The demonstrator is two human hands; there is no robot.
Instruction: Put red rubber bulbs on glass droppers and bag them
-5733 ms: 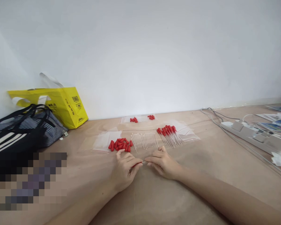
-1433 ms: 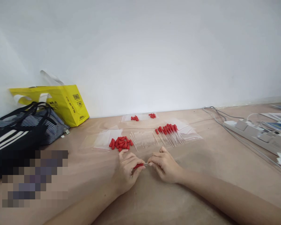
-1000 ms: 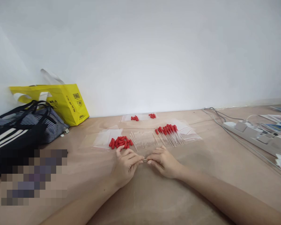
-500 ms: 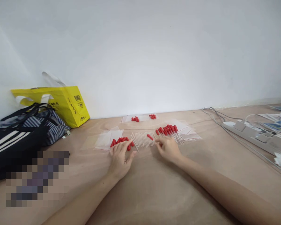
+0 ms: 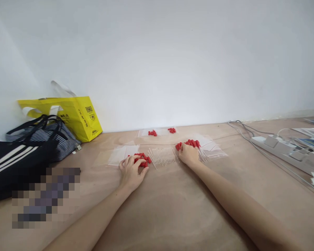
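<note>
A row of thin white sticks [image 5: 162, 156] lies on the wooden table between my hands. At its left is a pile of loose red pieces [image 5: 146, 159]; my left hand [image 5: 131, 171] rests over the pile's near side with fingers apart. Sticks with red tips [image 5: 194, 143] lie side by side at the right. My right hand [image 5: 188, 154] is closed at their left end, its fingertips bent down and hidden, so what it grips cannot be made out. Clear plastic bags [image 5: 117, 155] lie under and beside the left pile, and more bags [image 5: 211, 148] at the right.
Farther back, a clear bag [image 5: 162, 131] carries two small red groups. A yellow bag [image 5: 86, 118], a striped bag [image 5: 68, 143] and a black bag [image 5: 21, 167] stand at the left. A white power strip [image 5: 282, 148] with cables lies at the right.
My right hand has moved right and slightly up to the red-tipped sticks. The red piece that lay over the white sticks no longer shows there. My left hand has shifted slightly left.
</note>
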